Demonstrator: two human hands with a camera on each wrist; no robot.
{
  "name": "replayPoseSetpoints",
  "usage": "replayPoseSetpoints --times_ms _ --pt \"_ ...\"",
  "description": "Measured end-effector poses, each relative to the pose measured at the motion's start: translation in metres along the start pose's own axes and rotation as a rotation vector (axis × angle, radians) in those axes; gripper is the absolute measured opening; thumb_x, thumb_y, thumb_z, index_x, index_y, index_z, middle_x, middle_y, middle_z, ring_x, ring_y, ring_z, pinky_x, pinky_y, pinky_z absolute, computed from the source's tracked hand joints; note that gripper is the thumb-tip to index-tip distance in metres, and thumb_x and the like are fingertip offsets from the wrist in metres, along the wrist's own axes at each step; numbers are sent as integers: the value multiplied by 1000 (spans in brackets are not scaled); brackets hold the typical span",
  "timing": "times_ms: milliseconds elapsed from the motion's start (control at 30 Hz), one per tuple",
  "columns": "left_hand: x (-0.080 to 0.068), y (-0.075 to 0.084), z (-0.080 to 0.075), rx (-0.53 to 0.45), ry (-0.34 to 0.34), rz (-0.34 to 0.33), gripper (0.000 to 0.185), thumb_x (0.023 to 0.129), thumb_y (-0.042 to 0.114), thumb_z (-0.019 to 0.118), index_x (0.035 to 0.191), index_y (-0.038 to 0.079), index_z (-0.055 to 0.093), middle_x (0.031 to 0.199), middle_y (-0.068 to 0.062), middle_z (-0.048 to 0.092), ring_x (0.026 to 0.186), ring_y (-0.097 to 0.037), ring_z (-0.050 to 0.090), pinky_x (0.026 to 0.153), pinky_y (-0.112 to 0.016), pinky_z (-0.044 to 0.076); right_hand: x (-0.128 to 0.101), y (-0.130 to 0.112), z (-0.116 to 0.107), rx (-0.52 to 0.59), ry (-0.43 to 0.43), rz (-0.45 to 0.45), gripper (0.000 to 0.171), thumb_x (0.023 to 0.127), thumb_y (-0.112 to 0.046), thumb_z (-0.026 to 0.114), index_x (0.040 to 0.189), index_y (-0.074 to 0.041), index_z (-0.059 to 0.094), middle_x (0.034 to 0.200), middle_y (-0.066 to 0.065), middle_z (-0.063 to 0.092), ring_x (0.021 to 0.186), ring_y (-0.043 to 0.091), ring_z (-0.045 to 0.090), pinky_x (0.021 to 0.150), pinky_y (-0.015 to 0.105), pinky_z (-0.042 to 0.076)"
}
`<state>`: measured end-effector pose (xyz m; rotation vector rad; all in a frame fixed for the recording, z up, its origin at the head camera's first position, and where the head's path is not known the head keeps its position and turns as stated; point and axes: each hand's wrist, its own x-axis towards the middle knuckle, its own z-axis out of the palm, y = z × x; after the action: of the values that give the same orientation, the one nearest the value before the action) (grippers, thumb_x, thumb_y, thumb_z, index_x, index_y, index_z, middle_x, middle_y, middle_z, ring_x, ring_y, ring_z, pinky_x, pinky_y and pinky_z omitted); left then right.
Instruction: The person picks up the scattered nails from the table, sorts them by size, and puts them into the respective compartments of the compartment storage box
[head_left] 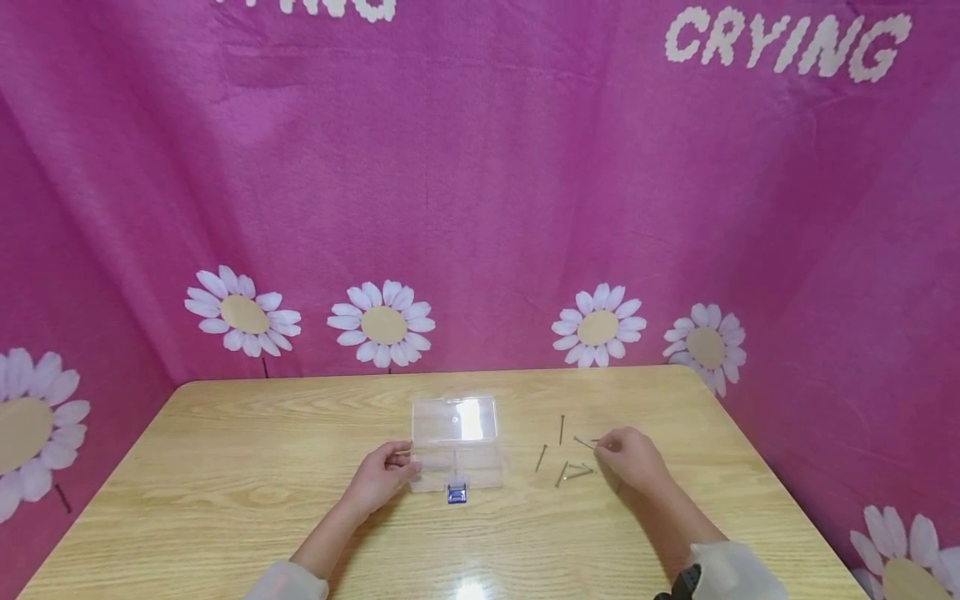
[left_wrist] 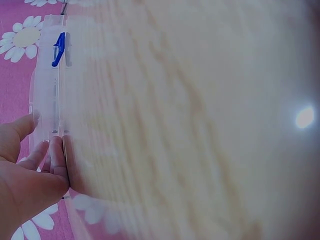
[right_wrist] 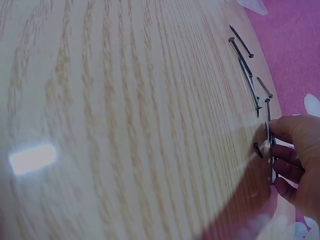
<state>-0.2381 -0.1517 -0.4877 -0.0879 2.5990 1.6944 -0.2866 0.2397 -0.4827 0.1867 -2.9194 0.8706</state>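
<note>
Right hand pinching nails; left hand steadying a clear plastic box on the tabletop.

The right wrist view shows what the head view cannot: the right hand's curled fingers pinch a couple of dark nails just above the wood, with other loose nails lying just beyond them. From the head view, these loose nails sit between the right hand and the box. The left wrist view shows the left hand's thumb and fingertips pressed against the box's left end, and a blue latch on its near side. Both forearms reach forward, hands resting low on the tabletop, palms down.
</note>
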Motion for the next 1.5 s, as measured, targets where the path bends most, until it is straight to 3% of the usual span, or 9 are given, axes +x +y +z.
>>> replayPoseSetpoints --times_ms 533,833,1500 --pt "-2 2 -1 11 -13 -12 40 86 13 65 121 -3 56 97 -11 60 84 -17 52 71 -25 43 0 -5 3 -33 14 -45 15 83 -12 62 89 -2 71 93 15 70 90 33 64 86 48 48" --pt "-1 3 -1 22 -5 -7 40 85 13 66 121 -3 56 96 -11 61 83 -16 52 68 -24 43 1 -5 5 -76 31 -46 16 82 -13 60 88 -5 72 91 11 67 87 30 63 84 47 48" --pt "-2 2 0 17 7 6 41 84 13 68 120 -3 57 96 -12 62 80 -14 54 65 -21 44 0 -19 2 21 -7 -50 9 80 -11 64 84 -5 70 87 8 65 82 21 60 78 42 50"
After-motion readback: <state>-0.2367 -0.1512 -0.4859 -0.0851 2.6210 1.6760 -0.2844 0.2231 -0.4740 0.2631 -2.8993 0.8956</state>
